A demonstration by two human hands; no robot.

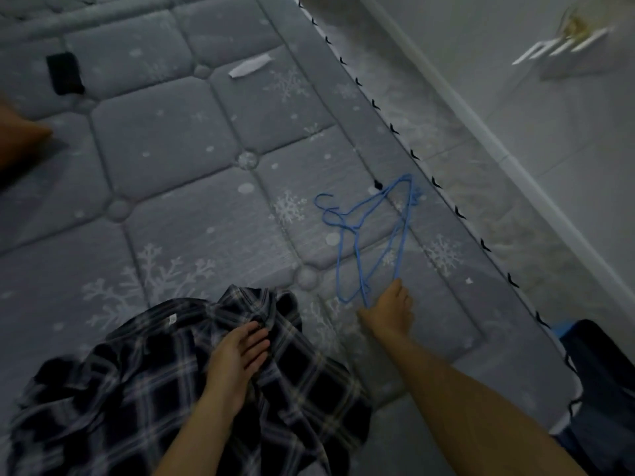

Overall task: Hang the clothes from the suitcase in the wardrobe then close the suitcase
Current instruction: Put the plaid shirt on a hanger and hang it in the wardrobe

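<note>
A dark plaid shirt (144, 383) lies crumpled on the grey quilted mattress (178, 187) at the lower left. My left hand (237, 359) grips a fold of its fabric near the collar. To the right, a few thin blue wire hangers (372, 235) lie overlapped on the mattress close to its right edge. My right hand (388, 310) pinches the lower ends of the hangers. No suitcase or wardrobe shows in this view.
A black object (64, 73) and a white paper slip (249, 66) lie on the far part of the mattress. Right of the bed runs tiled floor (481, 187) and a white wall. A dark blue bag-like thing (604, 389) stands at the lower right.
</note>
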